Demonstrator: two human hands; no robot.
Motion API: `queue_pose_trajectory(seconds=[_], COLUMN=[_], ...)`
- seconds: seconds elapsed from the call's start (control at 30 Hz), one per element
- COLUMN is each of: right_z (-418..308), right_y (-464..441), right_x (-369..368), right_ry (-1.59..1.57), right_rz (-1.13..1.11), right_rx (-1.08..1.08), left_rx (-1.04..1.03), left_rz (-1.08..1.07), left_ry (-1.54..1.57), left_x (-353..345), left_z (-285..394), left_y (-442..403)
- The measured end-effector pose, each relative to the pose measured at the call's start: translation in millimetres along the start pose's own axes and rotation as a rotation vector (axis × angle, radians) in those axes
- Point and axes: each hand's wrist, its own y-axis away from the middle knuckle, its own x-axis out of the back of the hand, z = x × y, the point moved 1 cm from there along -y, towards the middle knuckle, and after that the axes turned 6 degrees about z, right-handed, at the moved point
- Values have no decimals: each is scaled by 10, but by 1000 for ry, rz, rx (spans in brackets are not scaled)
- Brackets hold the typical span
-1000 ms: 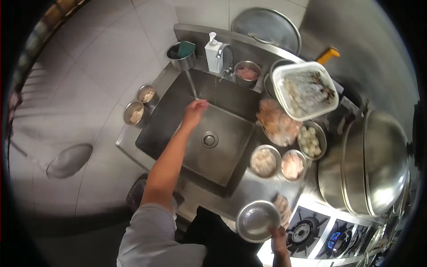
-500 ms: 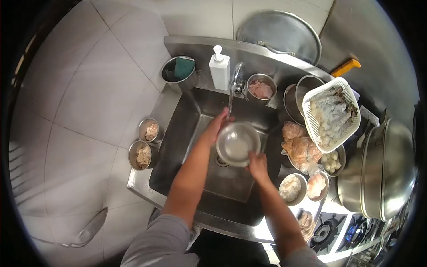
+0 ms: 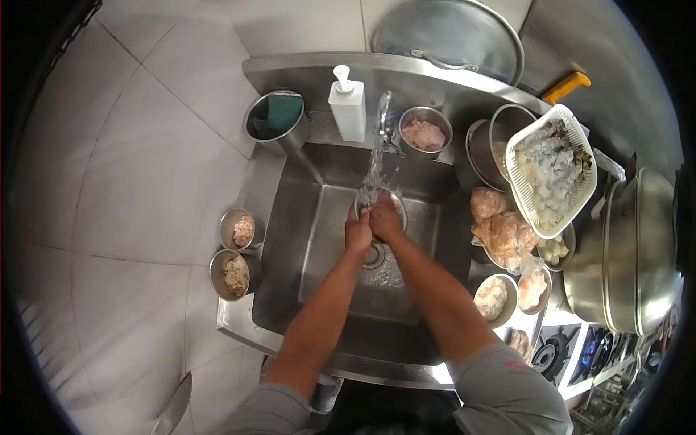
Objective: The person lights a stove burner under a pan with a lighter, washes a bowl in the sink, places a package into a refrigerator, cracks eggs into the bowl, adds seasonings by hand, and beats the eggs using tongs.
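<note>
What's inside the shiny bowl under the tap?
Splashing water, and fingers from the left hand and right hand. They hide much of the bowl, so I can't see what's beneath them.

Kitchen, likely commercial: s/steel sink point(image 3: 319, 290) mid-frame w/ running tap point(image 3: 385, 116), gas burners point(image 3: 552, 354) w/ blue flame lower right, big metal pot point(image 3: 620, 254) at right, metal cups of prepped food, white basket point(image 3: 520, 190) of raw prawns upper right.

I see a grey left sleeve point(image 3: 272, 410) and right sleeve point(image 3: 507, 391), both short. Small reddish marking point(image 3: 516, 362) on the right one, unreadable from here. Black garment point(image 3: 391, 412) low in view, maybe an apron. Left hand point(image 3: 357, 235), right hand point(image 3: 386, 220): bare.
</note>
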Motion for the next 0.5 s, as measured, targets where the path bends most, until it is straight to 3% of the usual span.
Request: queue_pose_trajectory(seconds=[0.07,0.1,0.13,0.17,0.2,0.23,0.27,0.33,0.37,0.4,0.47,0.5], right_z=[-139,12,-47,-148,-148,63,170,252,71,56,133,146], right_y=[-5,159,92,5,-8,-39,-36,103,133,128,109,86], right_x=[-12,-260,-143,70,179,94,-102,-371,-69,47,184,239], right_ry=[208,-53,-54,226,502,34,34,-135,-114,-118,218,-48], right_rz=[-465,-228,-223,-484,-747,-311,-305,34,-439,-439,-512,-220], right_rx=[55,191,190,166,131,-195,-195,196,46,41,130,-42], left_rx=[75,191,305,146,153,209,254,313,230,146,151,144], left_rz=[-10,12,35,-35,-33,-6,17,40,6,-27,-106,-52], left_ry=[40,96,145,-102,-110,-78,-40,1,3,0,46,-53], left_x=[80,151,221,365,339,255,118,98,198,274,227,126], left_z=[115,285,377,-41,-12,-18,48,33,21,17,-13,-55], left_y=[-18,28,43,-211,-116,9,107,147,72,39,67,73])
